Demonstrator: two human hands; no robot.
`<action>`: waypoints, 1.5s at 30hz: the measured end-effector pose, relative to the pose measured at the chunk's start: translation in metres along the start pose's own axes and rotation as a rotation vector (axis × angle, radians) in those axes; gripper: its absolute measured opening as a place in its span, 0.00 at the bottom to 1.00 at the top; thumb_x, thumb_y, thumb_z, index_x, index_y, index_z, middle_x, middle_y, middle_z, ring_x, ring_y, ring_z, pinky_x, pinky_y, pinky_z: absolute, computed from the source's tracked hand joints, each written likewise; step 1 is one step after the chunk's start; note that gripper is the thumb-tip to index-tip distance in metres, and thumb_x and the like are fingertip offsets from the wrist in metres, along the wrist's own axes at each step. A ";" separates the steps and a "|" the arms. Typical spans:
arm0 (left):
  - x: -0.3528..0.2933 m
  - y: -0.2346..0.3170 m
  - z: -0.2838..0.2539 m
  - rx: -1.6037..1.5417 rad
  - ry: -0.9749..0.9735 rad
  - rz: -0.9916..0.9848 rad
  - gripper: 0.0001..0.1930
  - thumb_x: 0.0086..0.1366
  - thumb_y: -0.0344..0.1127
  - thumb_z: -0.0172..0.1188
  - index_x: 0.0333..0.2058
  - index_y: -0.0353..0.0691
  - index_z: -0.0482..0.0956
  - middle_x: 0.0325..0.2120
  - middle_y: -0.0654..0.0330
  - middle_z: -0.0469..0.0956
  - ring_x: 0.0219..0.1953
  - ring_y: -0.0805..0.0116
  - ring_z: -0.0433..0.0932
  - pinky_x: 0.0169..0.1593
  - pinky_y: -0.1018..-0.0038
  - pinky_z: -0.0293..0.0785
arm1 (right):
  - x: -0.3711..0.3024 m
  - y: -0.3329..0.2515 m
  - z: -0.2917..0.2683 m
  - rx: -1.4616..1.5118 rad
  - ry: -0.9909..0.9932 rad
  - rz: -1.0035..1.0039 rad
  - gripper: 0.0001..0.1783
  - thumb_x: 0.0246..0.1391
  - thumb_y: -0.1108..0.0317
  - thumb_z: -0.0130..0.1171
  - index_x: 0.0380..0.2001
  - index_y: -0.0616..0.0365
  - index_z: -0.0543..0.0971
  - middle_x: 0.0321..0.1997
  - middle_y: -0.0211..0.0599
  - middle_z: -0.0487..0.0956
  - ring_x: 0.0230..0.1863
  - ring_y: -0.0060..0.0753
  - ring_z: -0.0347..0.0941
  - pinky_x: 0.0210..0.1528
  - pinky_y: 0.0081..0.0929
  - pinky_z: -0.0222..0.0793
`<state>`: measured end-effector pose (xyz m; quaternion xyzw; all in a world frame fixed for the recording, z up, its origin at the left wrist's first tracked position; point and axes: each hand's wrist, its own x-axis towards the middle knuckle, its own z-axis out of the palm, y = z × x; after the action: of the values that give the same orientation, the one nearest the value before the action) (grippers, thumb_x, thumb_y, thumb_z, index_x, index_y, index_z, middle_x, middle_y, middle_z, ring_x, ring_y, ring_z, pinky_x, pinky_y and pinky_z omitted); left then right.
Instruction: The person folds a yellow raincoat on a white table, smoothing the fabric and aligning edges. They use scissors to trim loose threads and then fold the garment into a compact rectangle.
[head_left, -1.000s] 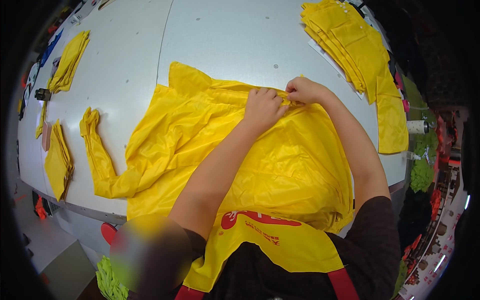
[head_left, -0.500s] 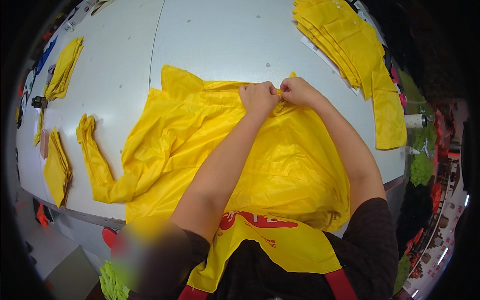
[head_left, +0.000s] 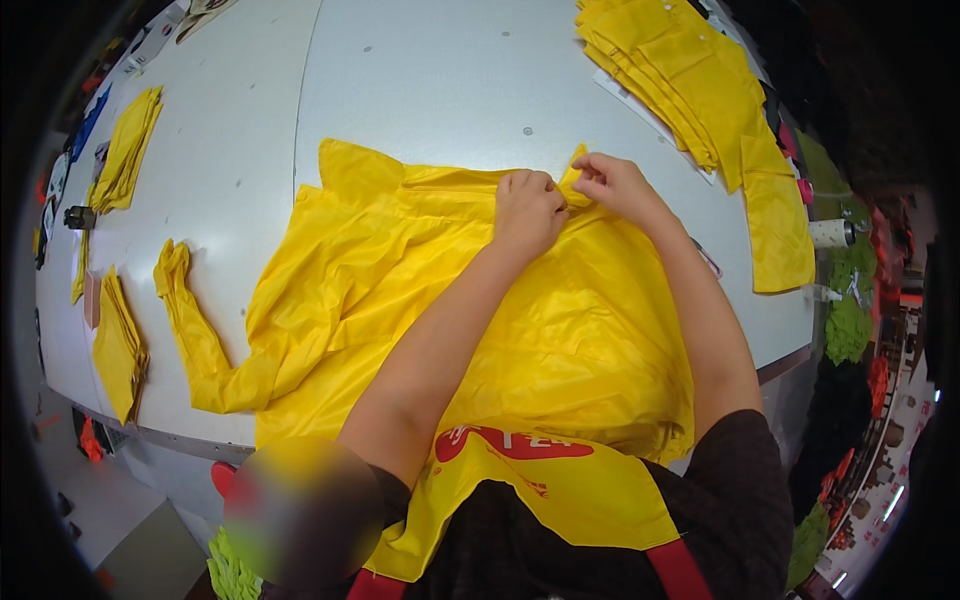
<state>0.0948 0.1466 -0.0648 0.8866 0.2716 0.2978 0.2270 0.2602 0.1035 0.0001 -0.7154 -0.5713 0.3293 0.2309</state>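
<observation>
A shiny yellow long-sleeved garment [head_left: 400, 280] lies crumpled across the table in front of me. One sleeve [head_left: 205, 360] bends out to its left. My left hand [head_left: 530, 212] is closed on the garment's far edge, its fingers curled over the fabric. Just to the right, my right hand [head_left: 618, 188] hovers by the same edge with thumb and fingers parted. A small pointed corner of yellow cloth sticks up beside its fingertips. What lies under the left fingers is hidden.
The pale table [head_left: 420, 90] carries a pile of yellow cut pieces [head_left: 670, 70] at the far right and folded yellow pieces [head_left: 125, 150] along the left. A white thread spool [head_left: 830, 234] sits at the right edge. Bright green cloth [head_left: 848, 325] hangs beyond it.
My right thumb and fingers have parted from their pinch on the garment's edge. My left hand has shifted slightly right and nearer, still gripping the fabric.
</observation>
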 end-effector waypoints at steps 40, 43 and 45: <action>0.001 0.020 -0.041 0.004 0.251 -0.043 0.08 0.48 0.37 0.63 0.19 0.43 0.73 0.21 0.62 0.73 0.31 0.63 0.71 0.38 0.67 0.61 | -0.034 -0.015 0.030 -0.491 0.501 -0.466 0.03 0.45 0.69 0.56 0.25 0.54 0.73 0.41 0.28 0.76 0.25 0.36 0.75 0.24 0.29 0.71; -0.003 0.021 -0.042 0.058 0.260 -0.050 0.08 0.48 0.37 0.63 0.20 0.44 0.72 0.21 0.63 0.73 0.31 0.64 0.71 0.39 0.67 0.60 | -0.034 -0.020 0.030 -0.549 0.479 -0.488 0.03 0.45 0.69 0.56 0.24 0.55 0.73 0.43 0.28 0.76 0.26 0.35 0.75 0.25 0.29 0.71; -0.003 0.022 -0.044 0.137 0.298 0.005 0.08 0.50 0.37 0.62 0.20 0.44 0.71 0.20 0.63 0.72 0.29 0.63 0.71 0.37 0.67 0.61 | -0.034 -0.021 0.031 -0.558 0.452 -0.462 0.04 0.46 0.68 0.57 0.26 0.55 0.73 0.43 0.29 0.76 0.29 0.36 0.75 0.28 0.30 0.71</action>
<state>0.0719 0.1391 -0.0221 0.8467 0.3198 0.4072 0.1223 0.2190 0.0746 0.0014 -0.6578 -0.7189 -0.0633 0.2157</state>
